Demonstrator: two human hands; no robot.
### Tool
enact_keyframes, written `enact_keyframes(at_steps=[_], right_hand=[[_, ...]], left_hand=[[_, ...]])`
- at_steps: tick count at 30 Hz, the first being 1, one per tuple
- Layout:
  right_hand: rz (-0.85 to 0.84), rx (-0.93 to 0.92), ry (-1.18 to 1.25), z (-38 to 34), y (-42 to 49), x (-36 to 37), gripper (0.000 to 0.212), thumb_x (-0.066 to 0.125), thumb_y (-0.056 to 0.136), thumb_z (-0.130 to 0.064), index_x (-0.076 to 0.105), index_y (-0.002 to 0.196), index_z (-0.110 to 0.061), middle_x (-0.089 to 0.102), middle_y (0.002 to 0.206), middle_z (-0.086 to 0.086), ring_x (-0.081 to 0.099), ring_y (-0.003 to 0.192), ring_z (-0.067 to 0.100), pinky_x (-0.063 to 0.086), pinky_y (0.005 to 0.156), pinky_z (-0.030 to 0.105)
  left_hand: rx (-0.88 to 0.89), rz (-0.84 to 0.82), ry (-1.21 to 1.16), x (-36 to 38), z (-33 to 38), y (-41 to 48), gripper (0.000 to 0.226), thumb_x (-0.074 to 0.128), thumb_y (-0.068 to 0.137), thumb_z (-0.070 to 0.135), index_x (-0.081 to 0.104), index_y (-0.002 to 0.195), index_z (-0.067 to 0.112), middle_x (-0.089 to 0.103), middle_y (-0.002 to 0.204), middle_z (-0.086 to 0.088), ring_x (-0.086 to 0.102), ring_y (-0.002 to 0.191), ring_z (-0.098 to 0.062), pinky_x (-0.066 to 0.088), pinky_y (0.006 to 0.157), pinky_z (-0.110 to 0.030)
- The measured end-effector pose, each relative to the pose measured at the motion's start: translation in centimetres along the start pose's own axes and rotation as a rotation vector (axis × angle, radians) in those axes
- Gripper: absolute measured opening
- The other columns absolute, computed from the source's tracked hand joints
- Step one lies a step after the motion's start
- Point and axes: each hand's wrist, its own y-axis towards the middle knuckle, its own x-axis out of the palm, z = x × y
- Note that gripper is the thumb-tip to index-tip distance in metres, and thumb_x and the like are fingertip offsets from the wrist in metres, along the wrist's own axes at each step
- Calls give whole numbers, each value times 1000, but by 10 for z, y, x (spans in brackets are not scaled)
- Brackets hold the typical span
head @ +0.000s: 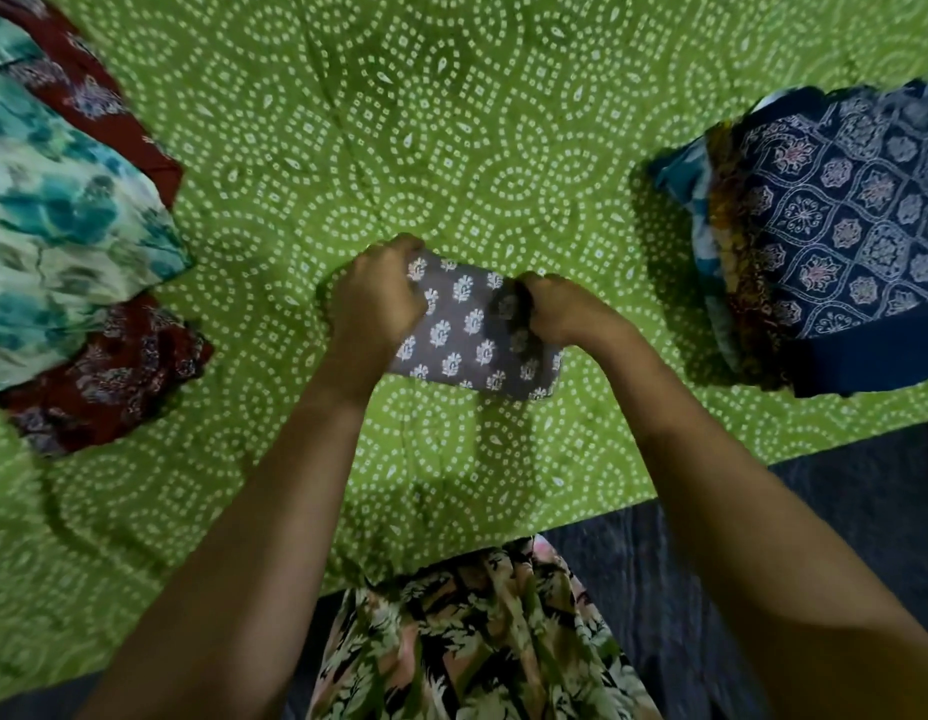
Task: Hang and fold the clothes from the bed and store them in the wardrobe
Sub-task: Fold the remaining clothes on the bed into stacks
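One grey garment [469, 332] in both hands [374, 299] [559, 313]

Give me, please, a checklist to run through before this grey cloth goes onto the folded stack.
1. Grip of left hand on grey cloth: ok.
2. Grip of right hand on its other end: ok.
3. Cloth edges lined up: cannot tell, the hands cover them.
4. Top of folded stack free: ok.
5. Green sheet between cloth and stack bare: ok.
6. All clothes folded: not ok, a loose pile lies at the left.
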Motion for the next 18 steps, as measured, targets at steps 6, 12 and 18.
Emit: enact_keyframes(at_steps=[6,12,18], right_hand=[[12,-39,-3,5,29,29,71,51,93,-41,13,149,-18,25,150,15,29,137,33,22,109,52],[54,-53,41,13,32,29,64,57,88,-47,36,138,-13,42,137,15,39,129,32,34,103,51],[10,-55,581,18,4,29,28,61,90,-32,62,107,-10,66,108,10,62,93,18,44,67,21]], left_hand=[[-657,-278,-312,56,-32,-50,44,60,88,37,63,96,-5,65,84,-23,65,76,-35,57,66,-40],[-945,-372,-1181,88,-19,-63,34,62,86,28,59,116,12,54,128,-12,54,107,-18,47,80,-21],[-807,-56,-1539,93,19,-50,36,65,83,9,59,118,15,71,96,0,68,82,-15,55,61,-27]])
